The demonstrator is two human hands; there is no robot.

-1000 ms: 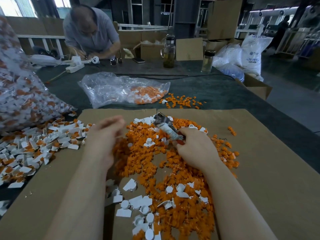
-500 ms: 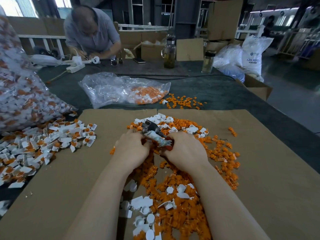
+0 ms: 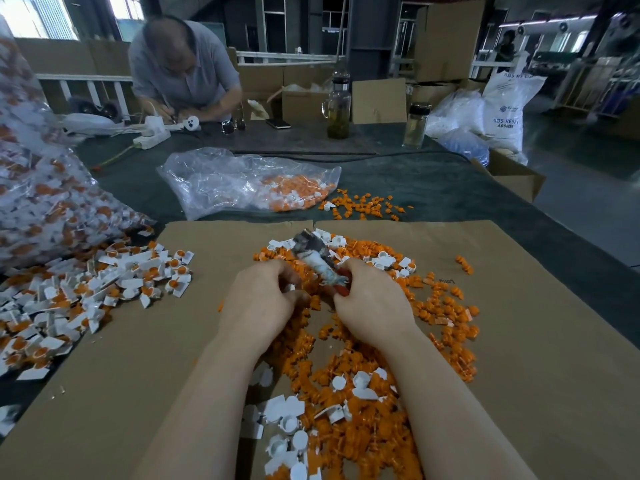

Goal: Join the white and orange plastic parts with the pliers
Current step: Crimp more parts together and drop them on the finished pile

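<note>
pliers (image 3: 317,259) in right hand (image 3: 372,301), seemingly gripped

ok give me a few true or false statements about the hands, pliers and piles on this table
1. The right hand holds the pliers. True.
2. The left hand lies flat on the cardboard sheet. False: its fingers are curled beside the pliers.
3. The joined parts lie left of the hands. True.
4. The plastic bag beyond the cardboard holds only white parts. False: orange ones show inside.
</note>
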